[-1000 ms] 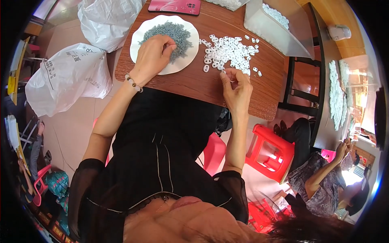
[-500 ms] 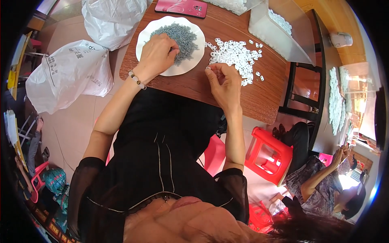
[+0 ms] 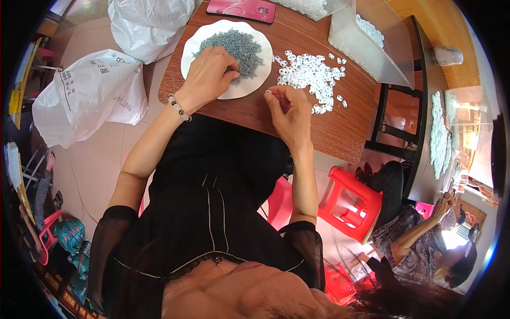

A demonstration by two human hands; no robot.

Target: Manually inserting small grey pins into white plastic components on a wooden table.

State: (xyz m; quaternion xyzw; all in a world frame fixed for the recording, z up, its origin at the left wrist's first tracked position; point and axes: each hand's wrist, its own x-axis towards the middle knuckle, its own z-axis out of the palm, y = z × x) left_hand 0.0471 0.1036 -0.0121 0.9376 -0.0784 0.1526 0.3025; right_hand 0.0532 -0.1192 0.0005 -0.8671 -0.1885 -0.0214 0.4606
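Far left, a pink chair (image 3: 50,236) at the dim rim, teal patterned cloth (image 3: 70,235) beside it. Inward, two white sacks stand on the tiled floor: the nearer sack (image 3: 87,98) bears print, the farther sack (image 3: 151,32) sits just behind.

Wooden table (image 3: 340,135) next. Near its left end, a white plate (image 3: 260,80) with a wavy rim, heaped with small grey-blue rods (image 3: 247,53). Left hand (image 3: 215,72), bead bracelet (image 3: 179,108) at the wrist, reaches over the plate from its near-left side. Fingers curled, thumb close to them, tips at the right part of the heap — cannot tell whether a rod is pinched. Pink phone (image 3: 241,9) lies beyond the plate at the far edge.

Right hand (image 3: 287,109) is held at the near-left side of a loose pile of white two-holed pieces (image 3: 308,74), plate well within reach to its left. Thumb and forefinger tips come close together, other fingers bent; a white speck shows at the thumb tip — piece or nail, cannot tell.

Farther right, a translucent bin (image 3: 366,56) holds more white parts (image 3: 370,30). Below, a red stool (image 3: 348,204). Right rim: a second person in a patterned top (image 3: 406,228) beside a dark table (image 3: 425,170) bearing a white heap (image 3: 438,133).
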